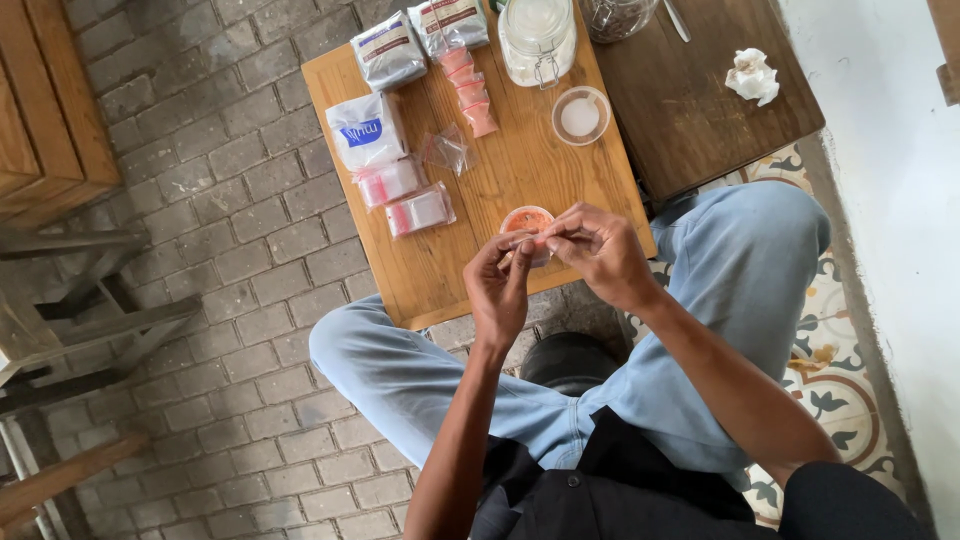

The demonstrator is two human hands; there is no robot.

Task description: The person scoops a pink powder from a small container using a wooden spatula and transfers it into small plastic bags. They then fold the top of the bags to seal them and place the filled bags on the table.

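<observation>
My left hand (500,285) and my right hand (600,250) meet over the near edge of a small light wooden table (530,165). Both pinch a small clear plastic bag (535,248) between their fingertips. Just beyond the fingers stands a small round cup of orange-red powder (526,218). A row of filled small bags with pink contents (468,88) lies farther back, next to an empty crumpled clear bag (447,150).
Two packs of small zip bags (405,195), a white pouch (366,130), two silver pouches (390,48), a glass jar (537,38) and a cup of white powder (580,115) lie on the table. A darker table (690,110) holds crumpled tissue (752,76). Wooden furniture stands left.
</observation>
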